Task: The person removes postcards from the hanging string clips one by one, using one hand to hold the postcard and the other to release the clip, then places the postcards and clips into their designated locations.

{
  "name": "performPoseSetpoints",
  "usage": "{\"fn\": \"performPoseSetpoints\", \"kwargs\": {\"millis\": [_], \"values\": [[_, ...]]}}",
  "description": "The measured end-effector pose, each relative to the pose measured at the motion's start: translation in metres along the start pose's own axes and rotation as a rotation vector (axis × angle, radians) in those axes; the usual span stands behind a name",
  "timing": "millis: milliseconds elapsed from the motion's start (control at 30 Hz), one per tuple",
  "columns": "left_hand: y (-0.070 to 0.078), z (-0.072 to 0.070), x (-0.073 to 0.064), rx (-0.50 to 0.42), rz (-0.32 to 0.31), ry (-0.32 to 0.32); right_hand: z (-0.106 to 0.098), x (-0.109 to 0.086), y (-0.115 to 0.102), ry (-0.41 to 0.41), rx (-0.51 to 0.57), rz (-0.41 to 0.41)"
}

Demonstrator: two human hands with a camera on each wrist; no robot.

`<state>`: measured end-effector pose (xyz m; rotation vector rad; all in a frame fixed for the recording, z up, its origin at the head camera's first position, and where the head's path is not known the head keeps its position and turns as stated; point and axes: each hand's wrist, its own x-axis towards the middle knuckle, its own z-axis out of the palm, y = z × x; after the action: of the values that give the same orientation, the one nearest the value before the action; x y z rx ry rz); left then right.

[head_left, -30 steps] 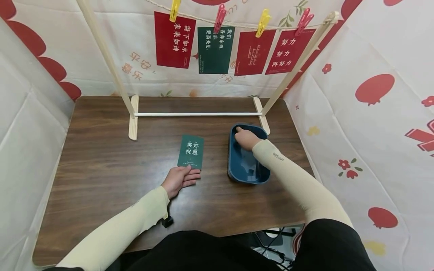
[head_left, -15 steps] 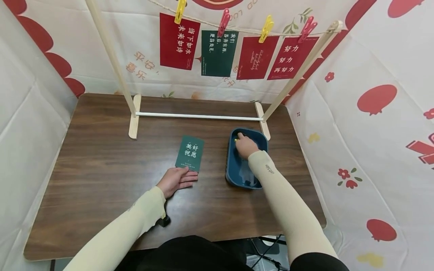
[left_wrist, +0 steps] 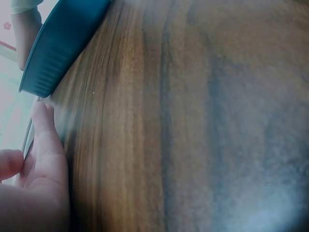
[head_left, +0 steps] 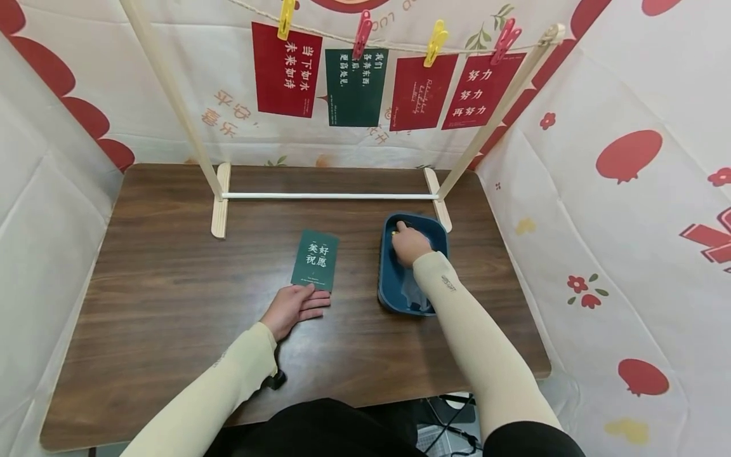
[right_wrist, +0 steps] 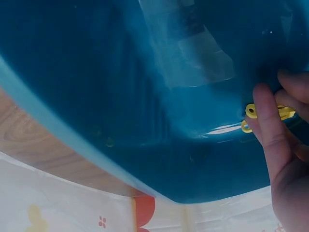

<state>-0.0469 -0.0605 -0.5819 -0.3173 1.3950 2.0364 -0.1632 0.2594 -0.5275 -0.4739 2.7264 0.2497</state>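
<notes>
In the head view my left hand [head_left: 294,310] is at the lower edge of a green card [head_left: 316,259] with white lettering. Its thumb lies over that edge and the straight fingers reach to the right beneath it, pinching the card; the left wrist view shows the card edge-on between thumb and fingers. My right hand [head_left: 411,244] is down inside a blue plastic bin [head_left: 389,291]. In the right wrist view its thumb and fingers pinch a yellow clothespin [right_wrist: 250,110], partly covered by the fingers.
Beyond the hands stands a wooden frame [head_left: 219,209] with a white crossbar [head_left: 328,196]. Its rope carries several cards, such as a red card [head_left: 287,76], hung by yellow and pink clothespins [head_left: 362,35]. A clear plastic bag [head_left: 415,296] lies in the bin.
My right hand has drawn back slightly within the bin, and some yellow now shows by its fingertips. The left hand and green card have shifted slightly toward me. The head view has tilted a little.
</notes>
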Motion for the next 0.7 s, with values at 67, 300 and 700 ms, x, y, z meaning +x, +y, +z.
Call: {"fn": "performPoseSetpoints", "kwargs": {"millis": [67,300,700], "values": [[0.0000,-0.0005,-0.0010,0.008,0.004,0.002,-0.0022,0.0008,-0.0018,-0.003,0.004,0.003],[-0.0015,-0.0021,-0.0008,0.039,0.014,-0.023,-0.0048,0.0008,-0.0043,-0.038,0.004,0.028],[-0.0012,-0.0017,-0.0021,0.052,-0.002,-0.014,-0.0017,0.0046,-0.0054,-0.030,-0.009,0.022]]}}
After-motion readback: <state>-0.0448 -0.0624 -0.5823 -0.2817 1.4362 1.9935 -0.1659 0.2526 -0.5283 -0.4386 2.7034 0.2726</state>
